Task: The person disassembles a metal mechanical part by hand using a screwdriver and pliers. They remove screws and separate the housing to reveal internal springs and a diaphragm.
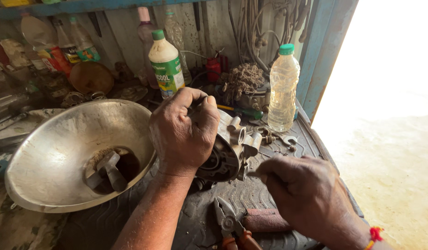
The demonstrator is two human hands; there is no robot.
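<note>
Pliers: orange-handled, lying on the dark ribbed mat at the near edge, just left of a reddish worn block.
Right hand: yours, near right, a red thread at the wrist; the fingers are curled shut around a thin tool whose tip reaches toward the lower right of the metal part. What kind of tool it is cannot be told.
Left hand: yours, in the middle; fingers and thumb are wrapped over the top of the grey cast engine part, holding it on edge above the mat.
Engine part: centre of the bench, between your two hands, its round bosses facing right.
Metal bowl: left of the left hand, tilted, with dark liquid and a small metal piece at its bottom.
Spanner: small, lying on the mat beyond the right hand.
Clear bottle: green cap, pale liquid, standing far right.
White bottle: green cap, standing far centre, against the back wall.
</note>
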